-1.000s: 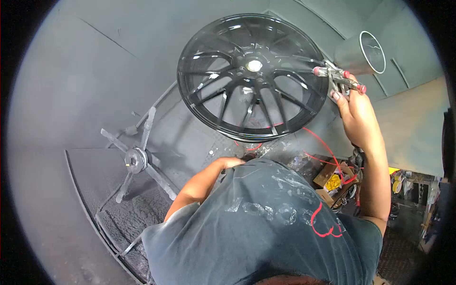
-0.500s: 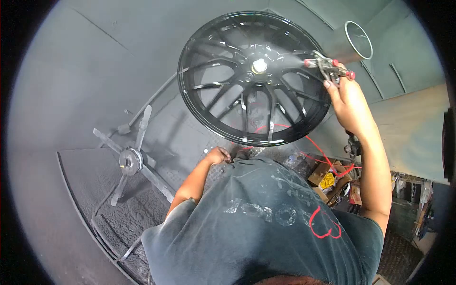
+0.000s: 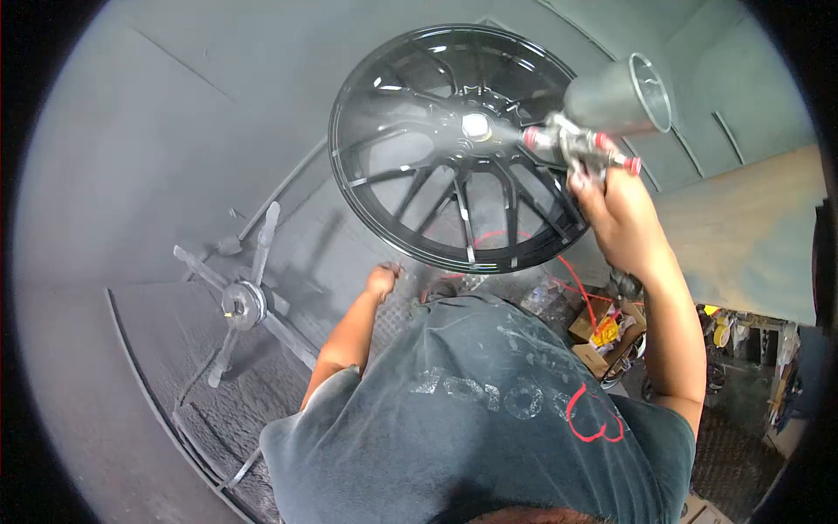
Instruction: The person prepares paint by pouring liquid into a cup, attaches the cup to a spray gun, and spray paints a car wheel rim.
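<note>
Head view, the only one. A glossy black multi-spoke wheel [image 3: 476, 159] stood in front of the person, its spoked face turned toward the camera and a bright pale centre piece [image 3: 477, 127] at its hub; whatever bore it from behind was hidden. The right hand [image 3: 621, 214] was closed around a silver metal spray gun [image 3: 572, 144] with red fittings, a grey metal cup [image 3: 607, 98] mounted on it. The nozzle pointed at the hub from near by, apart from the surface, and a pale mist spread leftward over the spokes — gun evidently firing.

The left hand [image 3: 382, 279] hung below the wheel's lower rim, fingers curled, apart from the wheel; could not tell whether it held anything. Left of it stood a grey, paint-crusted stand with radiating arms [image 3: 245, 306]. A thin red hose [image 3: 576, 284] ran below the wheel toward an open brown cardboard box [image 3: 591, 359].

Judgement: step in hand was spraying the wheel's face, mid-pass at the hub. The next move called for an even stroke across the spokes — nozzle kept clear of the wet-looking surface, trigger pressure steady.
</note>
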### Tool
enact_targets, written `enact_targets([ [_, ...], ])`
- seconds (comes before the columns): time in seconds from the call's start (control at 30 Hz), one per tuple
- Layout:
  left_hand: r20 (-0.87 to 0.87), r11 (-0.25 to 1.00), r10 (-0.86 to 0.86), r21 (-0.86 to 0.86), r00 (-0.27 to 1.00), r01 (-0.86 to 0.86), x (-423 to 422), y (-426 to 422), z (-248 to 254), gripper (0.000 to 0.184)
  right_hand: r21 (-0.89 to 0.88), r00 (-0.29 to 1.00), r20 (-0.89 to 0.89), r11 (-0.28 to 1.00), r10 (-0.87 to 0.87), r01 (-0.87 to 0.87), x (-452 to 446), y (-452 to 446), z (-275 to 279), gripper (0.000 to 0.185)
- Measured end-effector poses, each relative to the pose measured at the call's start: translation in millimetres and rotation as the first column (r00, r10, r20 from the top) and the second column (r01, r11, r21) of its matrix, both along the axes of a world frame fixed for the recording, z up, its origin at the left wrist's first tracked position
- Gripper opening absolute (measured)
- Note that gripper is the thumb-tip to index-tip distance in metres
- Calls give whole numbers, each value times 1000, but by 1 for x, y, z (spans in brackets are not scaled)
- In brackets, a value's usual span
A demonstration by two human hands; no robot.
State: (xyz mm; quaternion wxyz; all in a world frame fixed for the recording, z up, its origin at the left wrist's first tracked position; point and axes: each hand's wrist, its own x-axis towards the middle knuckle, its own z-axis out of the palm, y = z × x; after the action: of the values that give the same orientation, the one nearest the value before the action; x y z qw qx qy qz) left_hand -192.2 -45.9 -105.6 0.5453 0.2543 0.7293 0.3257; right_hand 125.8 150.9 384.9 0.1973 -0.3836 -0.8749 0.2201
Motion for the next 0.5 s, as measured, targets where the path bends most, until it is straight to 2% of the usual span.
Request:
enact_targets([
  [0.03, 26, 987, 157, -29, 987, -157, -9, 14, 6, 21, -64, 995, 0, 993, -104, 104, 3, 10, -6, 24],
  [0.07, 48, 951, 307, -64, 950, -304, -18, 28, 12, 19, 37, 987, -44, 987, -157, 159, 5, 17, -10, 24],
  [0.1, 73, 923, 385, -14, 920, -385, -29, 40, 21, 22, 134, 973, -89, 966, -212, 223, 9, 25, -14, 24],
  [0.13, 106, 889, 451, 32, 886, -456, -42, 52, 28, 24, 171, 962, -43, 947, -269, 273, 19, 35, -16, 24],
  [0.17, 189, 889, 423, 102, 886, -446, -56, 63, 34, 26, 208, 943, 7, 923, -333, 325, 32, 45, -20, 24],
  [0.2, 265, 852, 478, 92, 838, -515, -81, 74, 6, 25, 345, 945, -53, 882, -322, 320, 45, 53, -24, 25],
  [0.23, 257, 888, 387, 154, 885, -433, -88, 82, 19, 28, 268, 896, 112, 881, -430, 390, 58, 53, -16, 26],
  [0.3, 186, 902, 339, 214, 922, -375, -75, 94, 72, 33, 294, 873, 103, 853, -477, 432, 87, 54, -18, 26],
  [0.33, 188, 906, 350, 182, 918, -383, -66, 95, 78, 32, 297, 864, 104, 844, -493, 445, 101, 50, -20, 26],
  [0.37, 188, 906, 366, 152, 911, -395, -58, 95, 81, 31, 270, 862, 113, 850, -494, 452, 117, 47, -23, 25],
  [0.43, 237, 916, 288, 213, 928, -339, -30, 76, 47, 27, 240, 860, 116, 854, -497, 462, 139, 37, -24, 25],
  [0.5, 289, 810, 478, 220, 830, -543, 31, 60, 32, 23, 209, 852, 189, 868, -489, 451, 156, 17, -26, 24],
])
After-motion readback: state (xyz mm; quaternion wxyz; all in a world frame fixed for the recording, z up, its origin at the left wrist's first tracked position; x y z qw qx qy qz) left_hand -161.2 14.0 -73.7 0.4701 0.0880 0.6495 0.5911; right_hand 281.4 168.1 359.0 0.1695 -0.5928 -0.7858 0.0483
